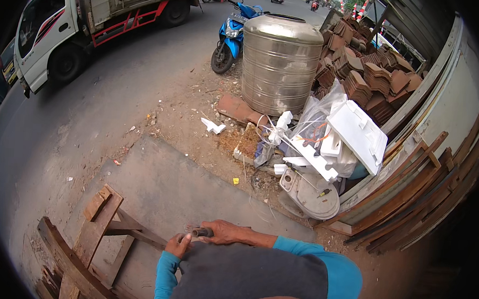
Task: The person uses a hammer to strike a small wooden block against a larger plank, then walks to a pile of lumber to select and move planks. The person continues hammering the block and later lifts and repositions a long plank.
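In front of my dark grey garment, my right hand (221, 232) curls around a short dark cylindrical thing (202, 232) with a blunt, round end pointing left. It resembles a tool's head or handle, but its exact kind is unclear. Just left of that end is my left hand (177, 246), with its fingers bent and pressed together. Whatever it grips, if anything, is hidden. Both sleeves are bright blue. A worn wooden frame (92, 228) of nailed planks stands to the left of my left hand, with a curved beam (76, 265) at its near side.
A grey slab (194, 185) lies ahead. Beyond it are white foam pieces (317, 159), an old oval lid (313, 194), a metal tank (279, 65) and stacked roof tiles (356, 85). Timber (410, 196) leans at right. A blue scooter (232, 35) and a truck (67, 32) stand by the road.
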